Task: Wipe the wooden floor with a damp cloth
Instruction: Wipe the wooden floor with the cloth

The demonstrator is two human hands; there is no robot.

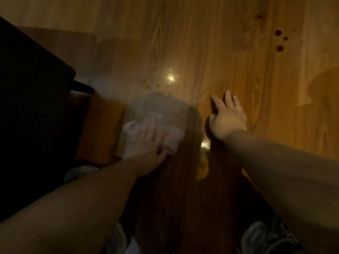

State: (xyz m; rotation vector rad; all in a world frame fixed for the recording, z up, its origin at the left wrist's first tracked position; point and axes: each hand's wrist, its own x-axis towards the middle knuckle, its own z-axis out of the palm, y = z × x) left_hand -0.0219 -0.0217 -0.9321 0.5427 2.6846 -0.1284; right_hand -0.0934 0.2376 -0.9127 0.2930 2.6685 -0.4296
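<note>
A wooden floor (211, 43) is seen from above as it is wiped with a white cloth (139, 129). The cloth is bunched into a wad with no clear long axis and is pressed to the boards under the left hand (154, 149). That hand's fingers appear to be closed over the wad, though blur hides their exact lie. A pale, hazy film, taken to be damp, is spread on the boards just beyond the cloth, and a glint of light (170, 77) is caught farther beyond it.

To the right of the cloth, near but apart from it, the right hand (227, 118) is laid flat on the floor. Its fingers (228, 97) are spread wide and nothing is held; it is judged to serve as a prop. Close to the left of the cloth, a dark piece of furniture (27, 88) is seen.

Well beyond the cloth and to its right, past the propping hand, a cluster of dark red spots (280, 48) is left untouched. The empty right hand is the nearer to them, so it is judged that the cloth would have to be carried forward and rightward, across or around that hand, for the spots to be reached. The wiping is judged to be partly done.
</note>
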